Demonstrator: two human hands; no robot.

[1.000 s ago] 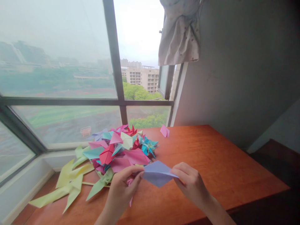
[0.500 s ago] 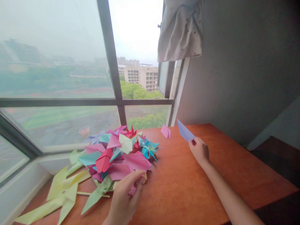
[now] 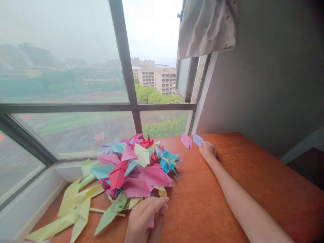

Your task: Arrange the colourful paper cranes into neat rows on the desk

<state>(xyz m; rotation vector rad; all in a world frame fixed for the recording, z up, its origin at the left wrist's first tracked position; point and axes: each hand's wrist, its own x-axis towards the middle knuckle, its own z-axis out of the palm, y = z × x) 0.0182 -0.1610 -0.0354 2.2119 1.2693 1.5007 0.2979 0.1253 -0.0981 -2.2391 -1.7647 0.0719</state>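
Note:
My right hand (image 3: 209,150) reaches to the far part of the table, its fingers closed on the right end of a small periwinkle-blue folded paper (image 3: 197,139). Just left of that paper stands a pink folded paper (image 3: 186,140). My left hand (image 3: 145,217) is low in view, in front of the origami pile (image 3: 136,165). Its fingers are curled together, and a bit of pink paper (image 3: 151,223) shows between them, mostly hidden by the hand. Folded pieces in pink, red, blue, white and green make up the pile.
A yellow paper pinwheel (image 3: 76,212) lies at the left front of the wooden table (image 3: 192,202), beside a green folded piece (image 3: 111,209). Window frames (image 3: 136,107) rise behind the table. A tied-up curtain (image 3: 207,30) hangs near the grey wall (image 3: 268,77).
My right hand has moved forward and left with the blue paper, bringing it down beside the pink one. My left hand stays near the pile. The view has shifted slightly.

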